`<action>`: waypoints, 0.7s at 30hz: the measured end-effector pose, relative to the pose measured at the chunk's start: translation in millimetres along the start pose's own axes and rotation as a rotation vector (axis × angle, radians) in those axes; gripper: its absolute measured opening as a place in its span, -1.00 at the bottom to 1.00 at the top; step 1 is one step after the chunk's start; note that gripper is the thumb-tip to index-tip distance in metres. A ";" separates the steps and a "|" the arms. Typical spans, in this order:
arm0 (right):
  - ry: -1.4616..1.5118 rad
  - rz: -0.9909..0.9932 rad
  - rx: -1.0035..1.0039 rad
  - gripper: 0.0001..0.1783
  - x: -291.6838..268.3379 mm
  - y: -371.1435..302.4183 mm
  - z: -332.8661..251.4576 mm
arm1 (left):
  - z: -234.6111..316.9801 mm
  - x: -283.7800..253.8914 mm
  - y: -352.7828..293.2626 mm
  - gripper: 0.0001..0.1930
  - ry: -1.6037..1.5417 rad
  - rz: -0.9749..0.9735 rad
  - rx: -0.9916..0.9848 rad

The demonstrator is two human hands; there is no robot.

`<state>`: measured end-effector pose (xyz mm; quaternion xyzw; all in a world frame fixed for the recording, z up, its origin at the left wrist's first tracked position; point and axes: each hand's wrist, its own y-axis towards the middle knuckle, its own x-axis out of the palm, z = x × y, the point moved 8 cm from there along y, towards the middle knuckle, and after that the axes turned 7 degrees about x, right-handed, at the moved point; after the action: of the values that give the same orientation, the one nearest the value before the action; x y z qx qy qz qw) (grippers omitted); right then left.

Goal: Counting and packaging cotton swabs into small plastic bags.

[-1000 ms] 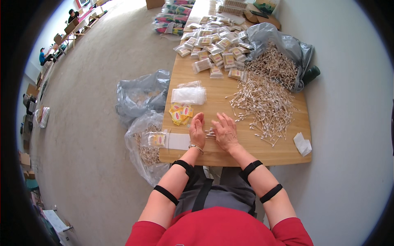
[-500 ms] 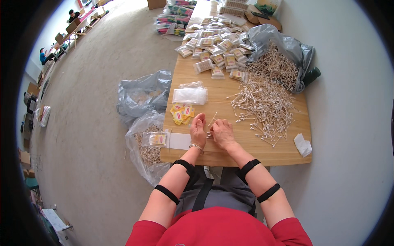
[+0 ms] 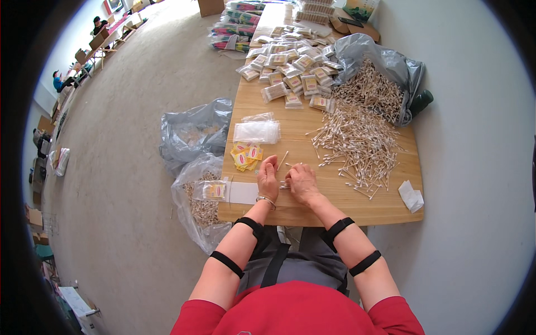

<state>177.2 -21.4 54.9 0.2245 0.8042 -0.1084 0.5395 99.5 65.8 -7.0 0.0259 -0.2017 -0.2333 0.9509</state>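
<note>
Both hands (image 3: pixel 286 181) curled, pinching cotton swabs (image 3: pixel 285 184) (few), wooden table (image 3: pixel 335 201)

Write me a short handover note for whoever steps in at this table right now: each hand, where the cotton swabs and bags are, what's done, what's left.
Left hand: at the near table edge, fingers curled around a small bunch of cotton swabs.
Right hand: next to it, on the same bunch.
Loose swab pile: right of the hands, spilling from a grey bag.
Empty clear bags: stacked ahead of the left hand, with yellow label cards beside them.
Done: many filled packets lie at the far end; one filled packet sits at the left edge.
Left: most of the loose pile is unpacked.
</note>
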 end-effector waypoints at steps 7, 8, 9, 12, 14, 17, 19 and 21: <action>-0.090 -0.077 -0.028 -0.90 -4.1 3.3 7.2 | 1.1 1.0 -0.1 -0.64 -0.004 0.001 -0.001; -0.114 -0.100 -0.042 -0.89 -2.5 3.6 5.5 | 1.2 0.7 -0.1 -0.65 0.010 0.001 -0.002; -0.114 -0.099 -0.041 -0.89 -0.3 4.2 6.1 | 1.1 0.8 0.3 -0.65 0.025 -0.001 -0.002; -0.197 -0.076 -0.089 -0.86 4.1 4.7 2.7 | -0.1 1.7 1.0 -0.66 0.007 -0.003 -0.002; -0.160 -0.041 -0.122 -0.86 1.8 3.5 -1.8 | -0.7 -1.5 1.1 -0.66 0.016 -0.001 -0.001; -0.202 -0.035 -0.167 -0.85 2.6 3.6 -0.4 | -1.0 0.2 1.2 -0.66 0.014 -0.007 0.001; -0.144 -0.029 -0.162 -0.84 -1.9 2.4 4.2 | 1.4 2.7 1.0 -0.66 0.009 -0.009 0.003; -0.084 -0.024 -0.157 -0.84 -5.9 1.7 4.6 | 2.1 3.2 0.0 -0.66 0.010 0.003 0.000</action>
<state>183.7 -23.2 58.6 0.1671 0.7894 -0.0607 0.5876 101.3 64.5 -3.8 0.0267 -0.1968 -0.2319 0.9522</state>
